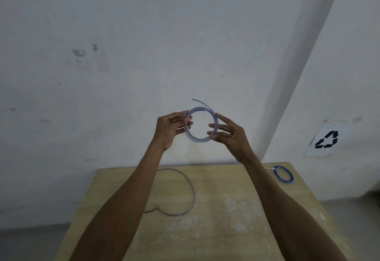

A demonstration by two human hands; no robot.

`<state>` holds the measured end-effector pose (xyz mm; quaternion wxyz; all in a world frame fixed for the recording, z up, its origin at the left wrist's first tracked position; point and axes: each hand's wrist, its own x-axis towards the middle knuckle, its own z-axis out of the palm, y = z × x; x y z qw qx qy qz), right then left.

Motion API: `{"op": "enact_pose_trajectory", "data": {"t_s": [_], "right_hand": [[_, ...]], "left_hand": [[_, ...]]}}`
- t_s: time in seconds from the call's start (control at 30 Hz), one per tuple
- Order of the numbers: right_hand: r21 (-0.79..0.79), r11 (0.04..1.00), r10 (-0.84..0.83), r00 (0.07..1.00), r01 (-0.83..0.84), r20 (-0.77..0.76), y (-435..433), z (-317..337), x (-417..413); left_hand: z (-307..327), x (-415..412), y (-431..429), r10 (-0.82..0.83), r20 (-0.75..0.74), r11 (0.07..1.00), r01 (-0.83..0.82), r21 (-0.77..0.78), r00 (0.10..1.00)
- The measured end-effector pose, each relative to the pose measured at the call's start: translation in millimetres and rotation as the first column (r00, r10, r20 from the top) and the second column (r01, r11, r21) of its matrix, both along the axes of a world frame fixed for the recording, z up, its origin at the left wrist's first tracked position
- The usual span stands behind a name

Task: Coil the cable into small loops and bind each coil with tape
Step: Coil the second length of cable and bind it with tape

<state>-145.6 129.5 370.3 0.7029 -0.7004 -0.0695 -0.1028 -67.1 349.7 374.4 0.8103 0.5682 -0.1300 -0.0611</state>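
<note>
Hands: two, left hand [172, 130] and right hand [231, 136] each pinching one side of the pale coil [197, 139].
Pale coil: one, being held above the bench [226, 209].
Dark cable [192, 188]: one, lying loose on the bench.
Blue coil [276, 176]: one, sitting at the far right corner.

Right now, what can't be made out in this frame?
Head view:
- held coil: loop count, too fine and blurred; the left hand covers its left side.
- right hand: pinching or only touching, unclear.
- black cable: left part behind the left forearm.
- blue coil: binding too small.
</note>
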Motion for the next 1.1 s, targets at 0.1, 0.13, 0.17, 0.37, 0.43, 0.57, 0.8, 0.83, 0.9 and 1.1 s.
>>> {"op": "enact_pose_trajectory", "data": {"t_s": [0.1,0.13,0.17,0.37,0.43,0.57,0.8,0.83,0.9,1.1], "right_hand": [[0.068,0.998,0.017,1.0,-0.016,-0.008,-2,-1,-2],[0.108,0.994,0.032,0.999,-0.031,-0.013,-3,-1,-2],[0.138,0.99,0.043,0.999,-0.04,-0.013,-4,-1,-2],[0.157,0.988,0.009,1.0,-0.006,-0.022,-11,3,1],[0.176,0.984,-0.008,0.999,0.013,-0.031,-12,5,1],[0.194,0.979,-0.058,0.998,0.063,-0.028,-15,7,2],[0.111,0.989,-0.099,0.995,0.1,-0.008,-13,12,-3],[0.108,0.988,-0.114,0.994,0.114,-0.006,-13,13,-3],[0.073,0.992,-0.105,0.994,0.106,-0.012,-14,15,-2],[-0.057,0.997,-0.053,0.998,0.052,-0.028,-20,21,-3]], "left_hand": [[-2,-1,2,-0.013,0.021,0.999,0.012,0.031,1.0],[-2,-1,3,-0.016,0.034,0.999,0.014,0.052,0.999],[-2,-2,3,-0.017,0.046,0.998,0.014,0.069,0.999],[2,-5,2,-0.068,0.073,0.993,0.061,0.097,0.995],[3,-5,3,-0.087,0.084,0.99,0.076,0.121,0.993],[2,-9,4,-0.11,0.101,0.982,0.093,0.164,0.989],[5,-16,1,-0.125,0.129,0.967,0.091,0.239,0.984],[5,-17,0,-0.135,0.131,0.962,0.098,0.253,0.982],[4,-19,-2,-0.14,0.133,0.958,0.1,0.269,0.981],[6,-20,-6,-0.155,0.16,0.942,0.098,0.32,0.975]]}}
